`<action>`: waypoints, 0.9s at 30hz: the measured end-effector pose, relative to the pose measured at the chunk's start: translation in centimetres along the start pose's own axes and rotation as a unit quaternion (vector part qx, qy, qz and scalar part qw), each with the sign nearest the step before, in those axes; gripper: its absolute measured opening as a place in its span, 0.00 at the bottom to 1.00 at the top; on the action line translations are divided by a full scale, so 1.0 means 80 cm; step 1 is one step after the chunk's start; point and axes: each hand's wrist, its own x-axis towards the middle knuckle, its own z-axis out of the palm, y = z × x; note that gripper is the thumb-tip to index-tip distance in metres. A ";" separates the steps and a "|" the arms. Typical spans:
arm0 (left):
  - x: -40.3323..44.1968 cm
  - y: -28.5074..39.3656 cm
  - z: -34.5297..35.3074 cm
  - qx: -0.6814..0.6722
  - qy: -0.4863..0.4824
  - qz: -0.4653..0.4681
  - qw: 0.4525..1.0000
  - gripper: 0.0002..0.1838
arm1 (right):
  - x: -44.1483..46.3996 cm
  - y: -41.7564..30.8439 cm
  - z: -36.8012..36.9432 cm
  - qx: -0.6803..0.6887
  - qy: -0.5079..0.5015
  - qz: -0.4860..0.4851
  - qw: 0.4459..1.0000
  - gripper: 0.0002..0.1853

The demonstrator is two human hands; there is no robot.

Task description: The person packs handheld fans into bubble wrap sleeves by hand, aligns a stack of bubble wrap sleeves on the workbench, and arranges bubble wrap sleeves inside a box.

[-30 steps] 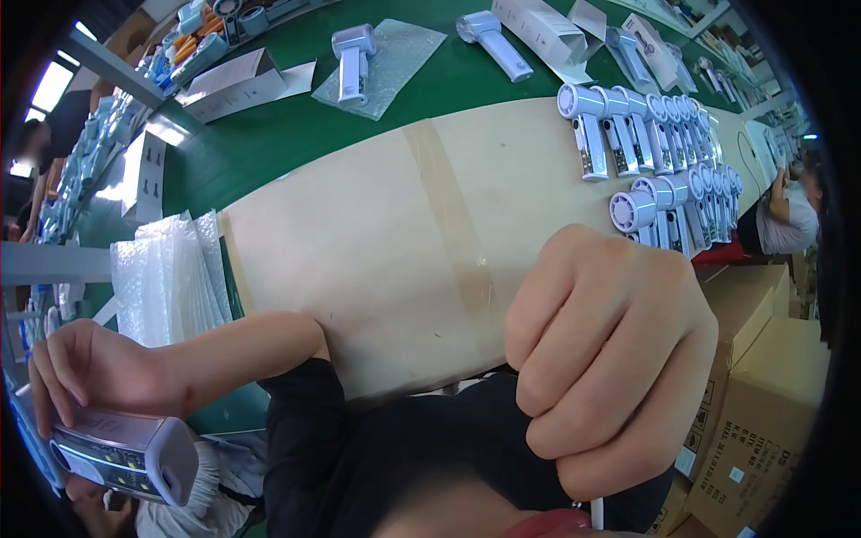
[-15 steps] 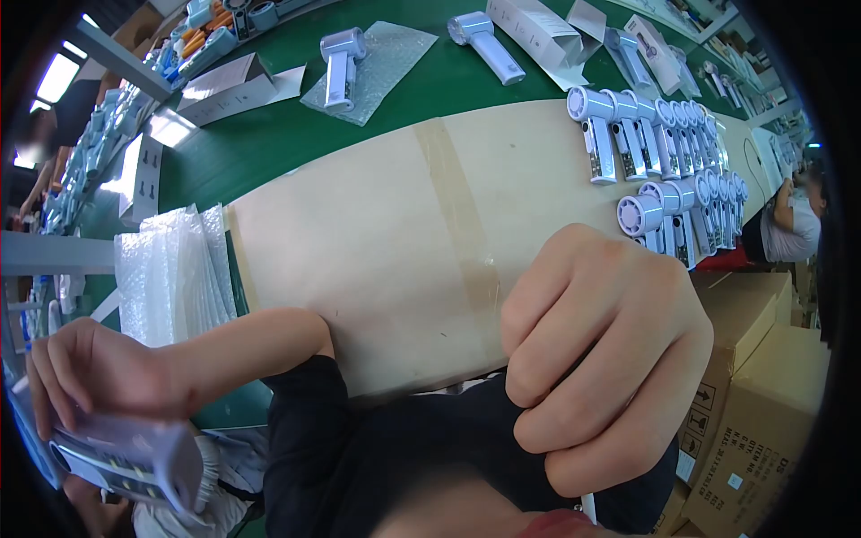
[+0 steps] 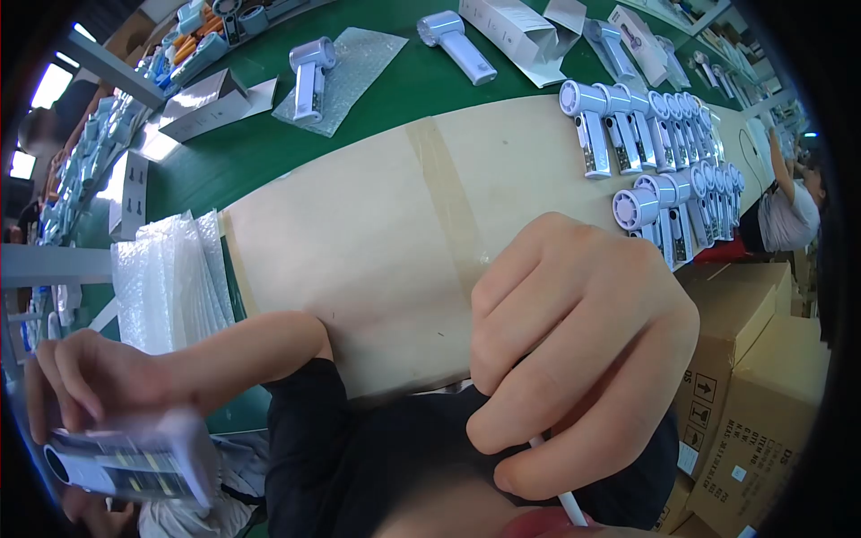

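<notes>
Fingers (image 3: 547, 399) of my right hand (image 3: 592, 305), near and right, are curled closed around a thin white stick (image 3: 569, 507) that points down toward me. Near left, my left hand (image 3: 103, 372) grips a light-purple handheld device (image 3: 134, 466), blurred, with a row-marked window in its side. It seems to hang clear of the desk (image 3: 215, 170), so a loose fingertip hold could drop it past the edge, and my right hand, busy with the stick, might not catch it.

Beyond my left forearm (image 3: 242, 354) lie bubble-wrap bags (image 3: 166, 278); a careless elbow could scatter them. A beige board (image 3: 359, 242) covers the middle. Cardboard cartons (image 3: 744, 421) sit to the right. Past my right knuckles, two rows of purple fans (image 3: 583, 134) stand close-packed; one bump could topple several. On the far side, one fan (image 3: 309, 90) lies on bubble wrap (image 3: 359, 72), left of an opened white box (image 3: 525, 36).
</notes>
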 end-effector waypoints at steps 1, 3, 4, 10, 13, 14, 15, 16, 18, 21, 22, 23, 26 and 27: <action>0.005 0.005 -0.007 -0.027 0.000 -0.027 0.999 0.34 | 0.000 -0.002 -0.002 -0.001 -0.004 0.004 1.000 0.03; 0.008 0.011 -0.004 0.097 0.059 0.039 0.993 0.34 | 0.000 -0.005 -0.006 -0.002 -0.012 0.012 1.000 0.03; 0.002 0.008 -0.003 0.036 0.053 0.006 0.998 0.33 | 0.000 -0.006 -0.009 -0.003 -0.014 0.012 1.000 0.04; 0.008 -0.027 0.002 -0.215 0.004 -0.099 0.972 0.25 | -0.004 -0.009 -0.017 -0.006 -0.004 0.008 1.000 0.03; 0.003 -0.024 0.012 -0.208 0.026 -0.062 0.976 0.24 | -0.006 -0.015 -0.026 -0.004 0.004 0.001 1.000 0.05; 0.001 -0.020 0.015 -0.136 0.063 -0.021 0.989 0.24 | -0.006 -0.015 -0.026 -0.001 0.006 0.001 1.000 0.06; 0.011 -0.036 0.009 0.096 0.089 0.177 0.975 0.23 | -0.005 -0.016 -0.029 0.010 0.006 0.003 1.000 0.08; 0.015 -0.041 0.007 0.142 0.060 0.181 0.971 0.24 | -0.005 -0.016 -0.032 0.014 0.005 -0.006 1.000 0.10; 0.013 -0.056 0.017 0.128 0.020 0.103 0.986 0.26 | -0.011 -0.018 -0.043 0.013 0.005 -0.035 0.999 0.13; 0.000 -0.094 0.047 0.223 0.050 0.037 0.973 0.27 | 0.003 -0.032 -0.046 0.026 0.011 0.047 0.998 0.15; -0.002 -0.107 0.059 0.429 0.068 0.145 0.889 0.27 | 0.002 -0.033 -0.046 0.026 0.014 0.049 0.998 0.15; 0.005 -0.083 0.034 0.185 -0.023 0.016 0.982 0.29 | 0.002 -0.034 -0.047 0.026 0.016 0.051 0.998 0.15; -0.004 -0.077 0.043 -0.010 -0.026 -0.031 0.999 0.26 | -0.013 -0.019 -0.050 -0.009 0.012 -0.060 0.998 0.16; -0.009 -0.092 0.063 0.194 0.005 0.096 0.976 0.21 | -0.013 -0.020 -0.053 -0.013 0.008 -0.062 0.998 0.16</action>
